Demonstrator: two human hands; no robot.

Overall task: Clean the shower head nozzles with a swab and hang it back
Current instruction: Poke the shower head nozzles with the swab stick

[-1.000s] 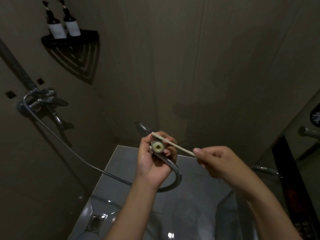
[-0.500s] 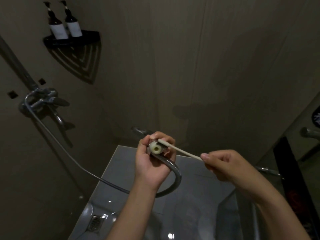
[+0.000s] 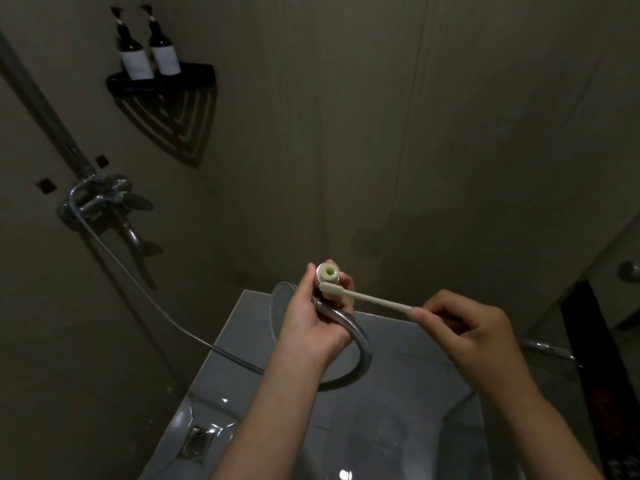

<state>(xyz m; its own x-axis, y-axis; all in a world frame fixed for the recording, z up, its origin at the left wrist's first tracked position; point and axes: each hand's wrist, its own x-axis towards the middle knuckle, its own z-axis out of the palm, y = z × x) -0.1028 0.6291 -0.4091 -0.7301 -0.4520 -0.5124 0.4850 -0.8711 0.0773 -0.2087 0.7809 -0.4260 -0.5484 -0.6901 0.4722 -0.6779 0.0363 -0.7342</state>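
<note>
View from above into a dim shower stall, both arms reaching forward. The left hand [image 3: 311,317] is wrapped around the neck of a small round shower head [image 3: 328,272], holding it at chest height in mid-frame with its pale nozzle face turned up toward the camera. A metal hose [image 3: 362,344] loops down from under that hand and runs left to the wall mixer tap [image 3: 100,199]. The right hand [image 3: 467,327] pinches the near end of a long pale swab [image 3: 367,298] between thumb and curled fingers; the hands are apart, joined only by the stick. The swab's padded tip now touches the lower rim of the nozzle face. A second ago the stick lay across the top of the face, and half a second ago its tip sat at the upper right edge, so it has swept from top to bottom (the head has also risen a little). Judging from this, scrubbing is well under way and hanging the head back is not yet begun; no bracket can be made out. Two bottles [image 3: 136,60] stand on a corner shelf [image 3: 194,76] high on the left wall, and a floor drain [image 3: 198,441] lies below.
</note>
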